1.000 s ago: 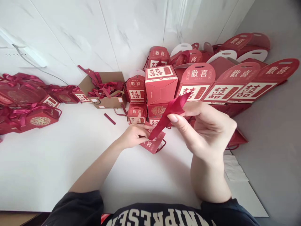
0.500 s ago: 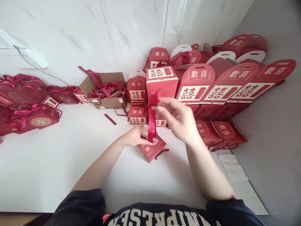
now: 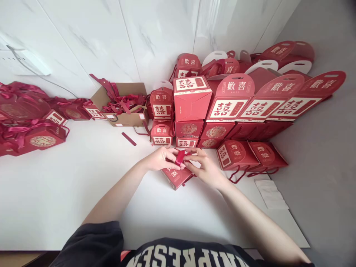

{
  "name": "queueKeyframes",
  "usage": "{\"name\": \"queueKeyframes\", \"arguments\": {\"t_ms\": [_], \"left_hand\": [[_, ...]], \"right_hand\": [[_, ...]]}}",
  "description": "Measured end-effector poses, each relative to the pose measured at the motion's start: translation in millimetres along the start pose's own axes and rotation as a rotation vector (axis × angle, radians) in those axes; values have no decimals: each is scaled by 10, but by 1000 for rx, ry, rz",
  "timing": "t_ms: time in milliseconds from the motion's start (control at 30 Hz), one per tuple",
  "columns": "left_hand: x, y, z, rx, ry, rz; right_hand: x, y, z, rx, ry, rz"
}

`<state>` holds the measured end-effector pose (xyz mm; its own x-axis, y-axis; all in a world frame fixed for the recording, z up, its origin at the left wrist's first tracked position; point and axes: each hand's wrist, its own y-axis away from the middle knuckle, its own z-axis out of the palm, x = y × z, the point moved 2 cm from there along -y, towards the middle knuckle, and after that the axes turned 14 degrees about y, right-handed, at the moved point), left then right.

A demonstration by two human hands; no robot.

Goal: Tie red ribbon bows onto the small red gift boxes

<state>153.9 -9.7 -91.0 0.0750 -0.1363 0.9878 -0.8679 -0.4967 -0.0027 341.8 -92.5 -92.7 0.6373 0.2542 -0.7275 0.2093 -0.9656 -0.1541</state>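
A small red box (image 3: 175, 178) lies on the white table, tilted, with a dark red cord at its right side. Over its far end my left hand (image 3: 161, 159) pinches a shiny red ribbon (image 3: 180, 157). My right hand (image 3: 204, 167) has its fingers closed around the other side of the same ribbon, close to the left fingertips. The ribbon is folded into a short loop between the two hands. Fingers partly hide the box's far end and the ribbon's ends.
An open cardboard box (image 3: 126, 119) of red ribbons stands by the wall. Red gift boxes (image 3: 191, 105) are stacked behind and right of my hands. More ribboned boxes (image 3: 41, 140) sit at the left. A dark red strip (image 3: 129, 139) and white paper (image 3: 271, 193) lie on the table.
My right hand has come down from above the box to beside my left hand. The ribbon, stretched upward before, is now gathered low between both hands.
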Motion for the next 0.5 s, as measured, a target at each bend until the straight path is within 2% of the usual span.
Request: {"name": "queueKeyframes", "arguments": {"t_ms": [133, 200, 267, 367, 500], "left_hand": [[-7, -1, -3, 11, -12, -7], [4, -4, 3, 23, -28, -19], [23, -8, 13, 36, -15, -41], [48, -11, 25, 53, 25, -75], [64, -9, 20, 45, 50, -77]], "right_hand": [[30, -131, 178, -80, -371, 113], [49, -157, 212, -59, -507, 178], [55, -149, 199, 30, -518, 200], [33, -95, 133, 188, -404, 205], [-11, -20, 77, 303, -335, 226]]}}
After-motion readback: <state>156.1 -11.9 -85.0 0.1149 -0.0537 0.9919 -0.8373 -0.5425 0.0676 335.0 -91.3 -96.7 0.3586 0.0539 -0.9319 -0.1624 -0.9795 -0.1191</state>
